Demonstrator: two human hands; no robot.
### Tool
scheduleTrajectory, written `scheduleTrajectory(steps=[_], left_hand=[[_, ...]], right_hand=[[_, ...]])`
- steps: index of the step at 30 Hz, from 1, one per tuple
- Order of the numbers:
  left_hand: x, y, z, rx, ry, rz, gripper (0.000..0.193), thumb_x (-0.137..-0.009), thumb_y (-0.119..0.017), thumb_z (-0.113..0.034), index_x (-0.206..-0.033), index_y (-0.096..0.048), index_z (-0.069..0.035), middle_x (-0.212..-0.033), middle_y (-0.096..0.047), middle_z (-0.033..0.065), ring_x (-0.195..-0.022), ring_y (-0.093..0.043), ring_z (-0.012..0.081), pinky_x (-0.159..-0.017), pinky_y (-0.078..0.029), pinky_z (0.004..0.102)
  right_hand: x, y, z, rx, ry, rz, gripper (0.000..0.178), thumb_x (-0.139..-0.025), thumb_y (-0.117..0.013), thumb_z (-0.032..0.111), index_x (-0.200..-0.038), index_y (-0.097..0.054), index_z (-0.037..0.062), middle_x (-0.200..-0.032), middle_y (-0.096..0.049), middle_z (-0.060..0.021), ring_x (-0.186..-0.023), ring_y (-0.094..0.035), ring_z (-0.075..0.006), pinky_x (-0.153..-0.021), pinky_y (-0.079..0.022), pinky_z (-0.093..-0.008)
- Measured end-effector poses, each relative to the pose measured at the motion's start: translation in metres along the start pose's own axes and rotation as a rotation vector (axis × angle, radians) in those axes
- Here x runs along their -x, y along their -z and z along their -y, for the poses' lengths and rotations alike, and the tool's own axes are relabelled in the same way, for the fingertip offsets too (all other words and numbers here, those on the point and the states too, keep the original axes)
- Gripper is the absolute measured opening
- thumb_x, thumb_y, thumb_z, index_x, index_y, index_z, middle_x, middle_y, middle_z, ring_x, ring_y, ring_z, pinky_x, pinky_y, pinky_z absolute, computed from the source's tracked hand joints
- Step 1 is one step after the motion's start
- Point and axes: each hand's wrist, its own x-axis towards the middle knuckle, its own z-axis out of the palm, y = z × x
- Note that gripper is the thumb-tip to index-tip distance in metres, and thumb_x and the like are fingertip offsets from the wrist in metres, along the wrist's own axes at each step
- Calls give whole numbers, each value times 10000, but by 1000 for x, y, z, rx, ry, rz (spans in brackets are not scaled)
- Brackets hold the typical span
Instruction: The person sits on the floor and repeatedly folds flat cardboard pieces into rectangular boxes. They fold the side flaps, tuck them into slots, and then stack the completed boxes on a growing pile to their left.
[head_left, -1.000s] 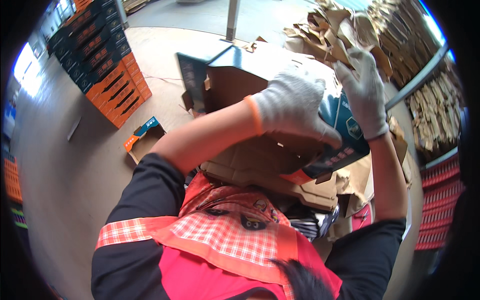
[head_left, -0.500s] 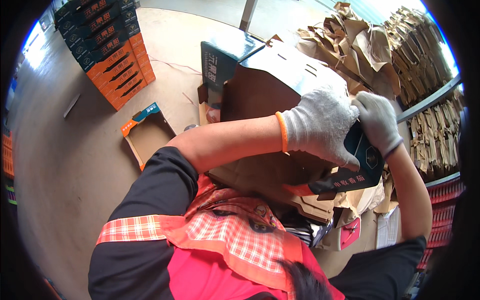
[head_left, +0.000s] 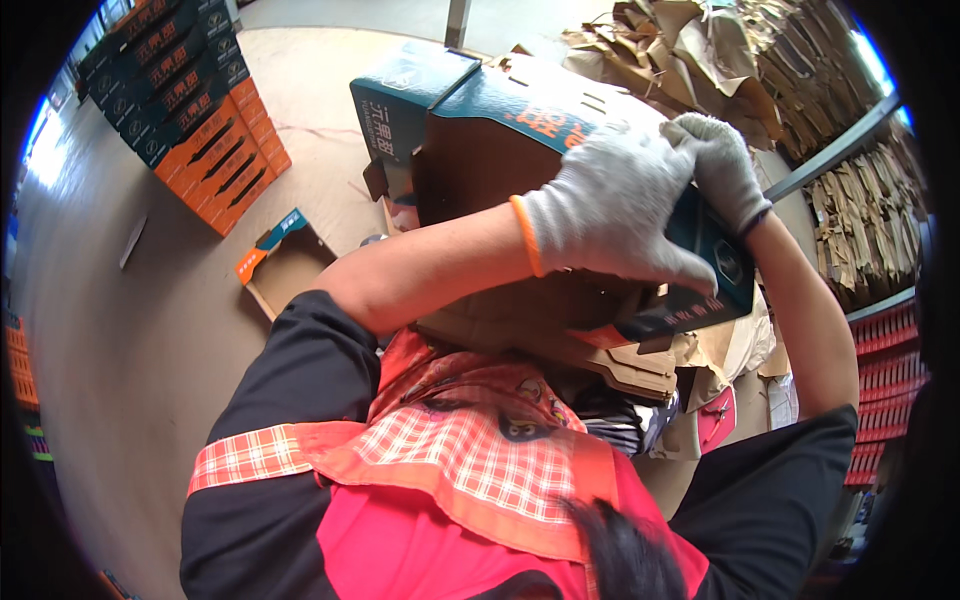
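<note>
Carton [head_left: 490, 165] mid-frame, left hand [head_left: 615, 205] over its right part, right hand [head_left: 722, 170] just right of that. Box stack [head_left: 195, 125] upper left; tray [head_left: 298, 265] on floor [head_left: 150, 330], below-right of stack. Paper heap [head_left: 690, 50] upper right, behind carton; stacked sheets [head_left: 865, 225] right edge.

Hands [head_left: 620, 205] in grey knit gloves [head_left: 728, 172], the left orange-cuffed; black sleeves [head_left: 285, 365], pink top [head_left: 420, 545], orange-edged checked apron [head_left: 480, 470].

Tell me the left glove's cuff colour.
Orange; the cuff shows best in the head view.
</note>
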Motion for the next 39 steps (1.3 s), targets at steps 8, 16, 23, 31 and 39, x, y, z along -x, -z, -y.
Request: scheduleTrajectory(steps=[8,16,23,31,39], left_hand=[[34,31,47,676,66,-235,377,-979,-522,-207,-1267,-562,33,-1116,-670,176,-985,-661,276,-845,-516,332],[123,85,18,135,116,-262,698,-942,-370,-517,-1332,-487,51,-1205,-618,185,-1132,-573,331,-1045,-362,428],[17,12,-23,71,-151,305,890,-595,-836,-351,-1333,-457,-29,-1341,-437,225,-1145,-473,433,-958,-440,462],[-19,-99,-64,184,-130,-285,982,-651,-828,-406,-1405,-368,23,-1332,-447,331,-1105,-535,478,-956,-450,487],[4,-128,-65,347,118,-408,1358,-552,-843,-517,-1504,-29,6,-1520,-45,352,-1423,-88,502,-1122,-169,577]], right_hand=[[24,-9,47,191,335,74,556,-665,-742,154,-1193,-595,58,-1043,-664,-123,-956,-637,-206,-868,-493,-290],[33,10,-149,-977,-231,203,377,-837,-593,137,-1168,-604,-41,-1064,-678,-132,-953,-641,-164,-870,-511,-286],[128,-166,-261,-349,-40,-122,327,-952,-496,206,-1256,-564,109,-1196,-640,-85,-976,-641,-261,-852,-527,-342],[102,52,-106,-641,168,-841,211,-988,-539,193,-1135,-605,57,-922,-662,-40,-848,-633,-134,-780,-515,-263],[85,62,-9,-48,-140,40,211,-724,-668,126,-765,-471,63,-719,-464,1,-667,-405,-98,-592,-395,-292]])
